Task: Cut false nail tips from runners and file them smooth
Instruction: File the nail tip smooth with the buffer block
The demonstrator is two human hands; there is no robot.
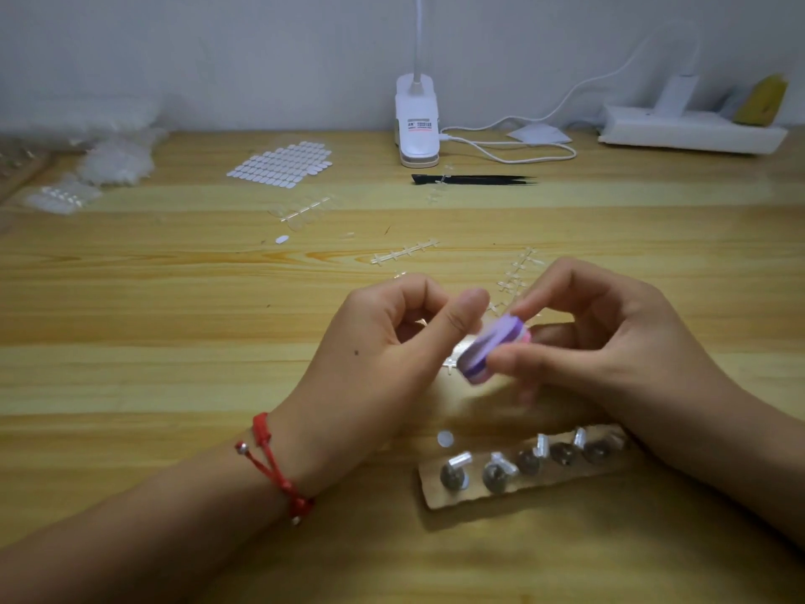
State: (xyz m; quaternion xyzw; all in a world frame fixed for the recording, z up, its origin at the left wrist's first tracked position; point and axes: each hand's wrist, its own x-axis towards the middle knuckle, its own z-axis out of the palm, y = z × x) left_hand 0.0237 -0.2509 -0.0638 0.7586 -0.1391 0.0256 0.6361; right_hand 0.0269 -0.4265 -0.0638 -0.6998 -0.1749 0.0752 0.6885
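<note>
A small rectangular buffer block (492, 350), lilac with a darker purple stripe and a pink edge, is gripped by the fingers of the right hand (610, 342) and held just above the wooden table (174, 320). It is blurred. The left hand (383, 355) is seen with its fingers curled and its thumb raised against the block; whether a nail tip is pinched there cannot be told. A red knotted cord bracelet (279, 464) is worn on the left wrist.

At least three clear, ladder-shaped plastic runners (405, 251) are laid on the table beyond the hands. Near the right forearm, one torn cardboard strip (435, 494) is set with five round metal discs (451, 477). Farther back are one sheet of pale oval tabs (283, 163), one slim black tool (475, 180) and one glossy white clip lamp (417, 124), whose printed label is too small to be read.
</note>
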